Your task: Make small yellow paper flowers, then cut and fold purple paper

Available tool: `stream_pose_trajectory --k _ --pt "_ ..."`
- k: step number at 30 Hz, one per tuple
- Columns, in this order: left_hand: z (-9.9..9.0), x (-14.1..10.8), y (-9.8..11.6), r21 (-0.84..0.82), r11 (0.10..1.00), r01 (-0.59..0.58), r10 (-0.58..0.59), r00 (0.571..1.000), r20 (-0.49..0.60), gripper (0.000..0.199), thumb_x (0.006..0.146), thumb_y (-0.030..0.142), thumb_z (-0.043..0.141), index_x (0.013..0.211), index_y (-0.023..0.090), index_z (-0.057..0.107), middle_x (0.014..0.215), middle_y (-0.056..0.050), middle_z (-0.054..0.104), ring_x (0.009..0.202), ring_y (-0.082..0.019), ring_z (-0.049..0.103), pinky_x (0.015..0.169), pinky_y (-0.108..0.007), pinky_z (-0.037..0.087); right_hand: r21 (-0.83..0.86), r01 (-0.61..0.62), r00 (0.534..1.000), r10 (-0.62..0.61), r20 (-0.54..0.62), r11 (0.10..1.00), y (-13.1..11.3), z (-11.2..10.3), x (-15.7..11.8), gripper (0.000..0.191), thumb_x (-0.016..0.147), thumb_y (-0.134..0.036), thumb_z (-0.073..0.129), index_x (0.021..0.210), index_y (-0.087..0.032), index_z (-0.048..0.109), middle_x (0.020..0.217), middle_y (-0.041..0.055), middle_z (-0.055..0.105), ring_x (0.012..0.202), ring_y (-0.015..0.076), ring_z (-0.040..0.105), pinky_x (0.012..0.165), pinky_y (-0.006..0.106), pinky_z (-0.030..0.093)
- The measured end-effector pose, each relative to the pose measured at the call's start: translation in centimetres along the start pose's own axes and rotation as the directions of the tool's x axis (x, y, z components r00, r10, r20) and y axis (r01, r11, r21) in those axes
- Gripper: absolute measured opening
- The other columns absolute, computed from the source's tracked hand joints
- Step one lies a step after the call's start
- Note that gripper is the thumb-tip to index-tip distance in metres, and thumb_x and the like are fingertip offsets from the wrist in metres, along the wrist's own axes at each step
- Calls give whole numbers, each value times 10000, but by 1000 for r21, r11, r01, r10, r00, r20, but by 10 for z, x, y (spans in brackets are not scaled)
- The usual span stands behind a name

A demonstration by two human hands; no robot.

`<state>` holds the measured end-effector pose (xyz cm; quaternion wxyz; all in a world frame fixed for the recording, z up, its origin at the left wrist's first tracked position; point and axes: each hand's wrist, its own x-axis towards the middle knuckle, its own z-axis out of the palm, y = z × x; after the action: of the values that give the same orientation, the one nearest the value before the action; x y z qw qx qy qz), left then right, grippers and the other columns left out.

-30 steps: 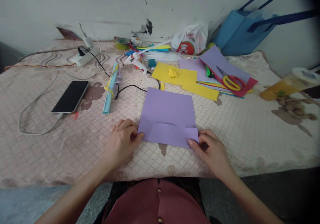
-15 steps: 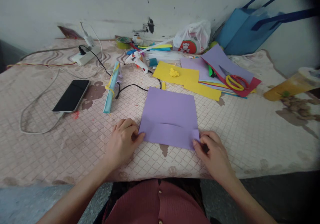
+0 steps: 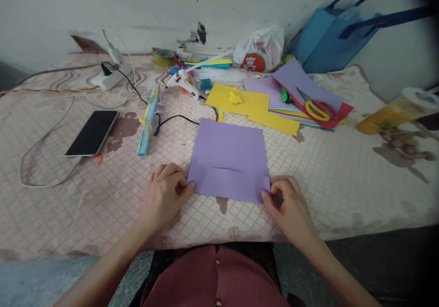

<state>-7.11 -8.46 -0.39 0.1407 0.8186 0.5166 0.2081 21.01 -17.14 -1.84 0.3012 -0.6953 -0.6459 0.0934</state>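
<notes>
A sheet of purple paper [image 3: 230,147] lies on the patterned tablecloth in front of me, its near edge turned up into a folded strip. My left hand [image 3: 168,193] pinches the near left corner between thumb and fingers. At the near right corner, my right hand [image 3: 288,199] pinches the fold the same way. Beyond the sheet lie pieces of yellow paper [image 3: 252,103] with a small yellow paper flower [image 3: 235,97] on top. To the left is a rolled light-blue paper tube [image 3: 148,124] with a yellow strip around it.
A phone [image 3: 92,133] on a charging cable and a power strip [image 3: 112,76] are at left. Behind stand a white glue gun [image 3: 183,83] and a plastic bag [image 3: 262,49]. Scissors [image 3: 317,109] rest on coloured paper; a drink cup [image 3: 391,113] and blue bag [image 3: 332,39] are at right.
The view has shifted slightly, so most things appear a little further left. Both hands keep their pinch on the purple paper's near corners, and the fold looks the same.
</notes>
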Motion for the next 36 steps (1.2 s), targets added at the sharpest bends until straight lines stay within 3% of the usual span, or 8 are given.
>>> stream_pose_trajectory --k 6,11,19,23,26,29,36 --pt "1 0 -1 -5 1000 -10 9 1000 -14 210 809 294 580 642 188 511 836 -29 556 849 -200 498 771 -375 418 4 22 999 -22 -46 1000 0 1 -1 260 828 -268 545 1053 -199 434 1007 95 470 851 210 490 754 393 469" --pt "1 -1 -1 -14 1000 14 -14 1000 -26 197 805 291 585 657 189 504 840 -27 556 861 -202 501 775 -377 413 -17 70 997 -70 -14 997 1 1 -1 323 848 -245 517 1162 -205 455 1117 126 452 1042 265 472 858 458 464" --pt "1 0 -4 -28 1000 2 -2 1000 6 211 809 299 578 646 193 496 837 -29 552 860 -208 493 790 -389 403 -121 191 982 -189 27 974 3 2 -2 395 861 -185 492 1252 -240 471 1252 119 445 1159 281 436 969 494 410" --pt "2 -2 -1 -11 1000 19 -20 999 -42 99 816 276 573 833 205 507 917 -34 559 911 -219 496 828 -402 406 -248 304 952 -288 100 920 1 1 -3 528 860 -93 447 1337 -319 427 1433 60 374 1295 316 339 988 541 371" --pt "1 -3 1 -1 1000 0 0 998 -59 238 819 250 566 1038 213 479 1035 -56 554 982 -239 495 858 -419 404 -305 429 901 -379 211 850 -1 0 -1 658 835 -4 400 1399 -340 355 1495 19 325 1389 313 203 1033 580 305" --pt "0 -2 2 19 998 -53 53 998 -24 318 846 227 524 1157 228 456 1139 -77 523 1043 -256 482 879 -434 400 -292 567 815 -473 335 770 -5 -2 4 754 794 55 369 1436 -332 283 1511 1 295 1412 286 149 1081 605 220" --pt "1 -1 -1 31 996 -89 88 996 9 305 850 224 514 1151 222 465 1156 -77 519 1047 -256 482 883 -437 406 -177 748 617 -571 541 640 -17 -9 18 723 790 23 368 1450 -248 250 1527 -4 235 1407 254 180 1096 568 247"
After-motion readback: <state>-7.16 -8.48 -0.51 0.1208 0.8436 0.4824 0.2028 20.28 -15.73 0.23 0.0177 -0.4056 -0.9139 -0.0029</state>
